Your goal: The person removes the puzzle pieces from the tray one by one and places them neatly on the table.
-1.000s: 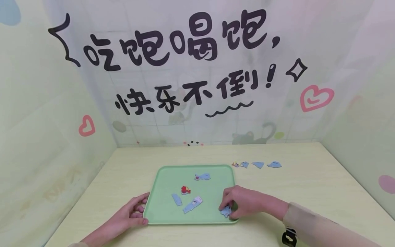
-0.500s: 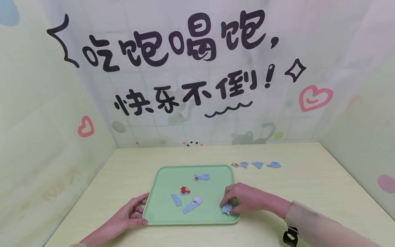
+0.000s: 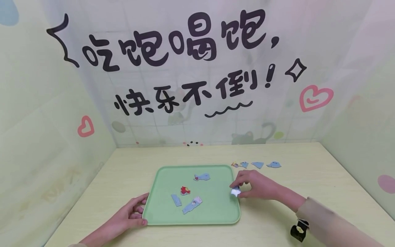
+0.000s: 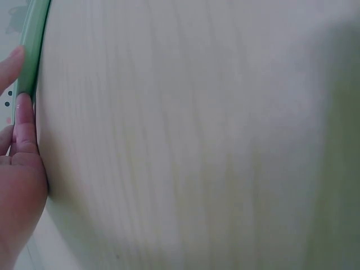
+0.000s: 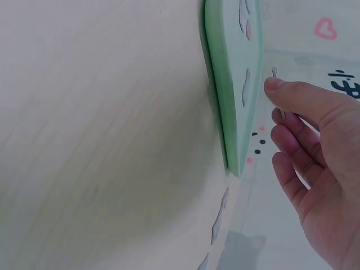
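My right hand (image 3: 257,185) pinches a light-blue puzzle piece (image 3: 235,192) between thumb and fingers, raised over the right rim of the green tray (image 3: 216,202). In the right wrist view the held piece (image 5: 274,72) shows edge-on beside the thumb. My left hand (image 3: 131,213) grips the tray's left edge near its front corner. The left wrist view has the thumb and fingers on the green rim (image 4: 34,50). Lying in the tray are a blue piece with a red spot (image 3: 202,177), a red piece (image 3: 185,190), a small blue piece (image 3: 176,200) and a longer blue piece (image 3: 192,205).
Beyond the tray's back right corner, several puzzle pieces lie in a row on the pale wood table (image 3: 293,178), among them a triangular one (image 3: 258,165) and a rounded one (image 3: 274,164). Printed cloth walls (image 3: 197,130) enclose the table at the back and sides.
My right hand has lifted the blue puzzle piece from the tray's front right corner and moved it up, back and slightly right. The left hand stays at the tray's edge.
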`<state>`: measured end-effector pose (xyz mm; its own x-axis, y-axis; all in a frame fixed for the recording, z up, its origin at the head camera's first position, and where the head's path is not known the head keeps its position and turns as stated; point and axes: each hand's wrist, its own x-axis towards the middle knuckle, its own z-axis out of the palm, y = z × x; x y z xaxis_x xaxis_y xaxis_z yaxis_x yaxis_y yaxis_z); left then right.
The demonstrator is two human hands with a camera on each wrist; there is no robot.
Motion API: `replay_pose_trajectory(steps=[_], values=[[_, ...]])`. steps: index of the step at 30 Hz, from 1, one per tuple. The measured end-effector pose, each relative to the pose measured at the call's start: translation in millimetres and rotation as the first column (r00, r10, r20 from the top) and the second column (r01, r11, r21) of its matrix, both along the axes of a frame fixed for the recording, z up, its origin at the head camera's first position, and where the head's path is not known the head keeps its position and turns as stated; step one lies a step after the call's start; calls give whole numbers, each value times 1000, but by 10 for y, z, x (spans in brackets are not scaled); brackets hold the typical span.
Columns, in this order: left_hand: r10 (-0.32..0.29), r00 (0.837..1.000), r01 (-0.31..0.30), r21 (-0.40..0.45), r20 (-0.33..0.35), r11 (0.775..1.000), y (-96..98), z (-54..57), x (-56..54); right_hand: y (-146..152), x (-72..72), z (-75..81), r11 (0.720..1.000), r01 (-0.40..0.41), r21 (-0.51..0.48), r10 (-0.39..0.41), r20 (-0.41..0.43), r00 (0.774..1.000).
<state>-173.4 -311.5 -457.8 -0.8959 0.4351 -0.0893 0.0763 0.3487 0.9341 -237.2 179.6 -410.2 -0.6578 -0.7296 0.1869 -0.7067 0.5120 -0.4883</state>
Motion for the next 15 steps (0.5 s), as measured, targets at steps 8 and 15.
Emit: replay_pose_trajectory(steps=[8,15], values=[[22,999,-21,-27,31,999,6,-3,-8,266,-98,42,994,100,-50,-103,-74,992],[-5,1000,4,13,8,1000,-8,-19,-9,555,-205,78,972,207,-109,-223,-159,962]])
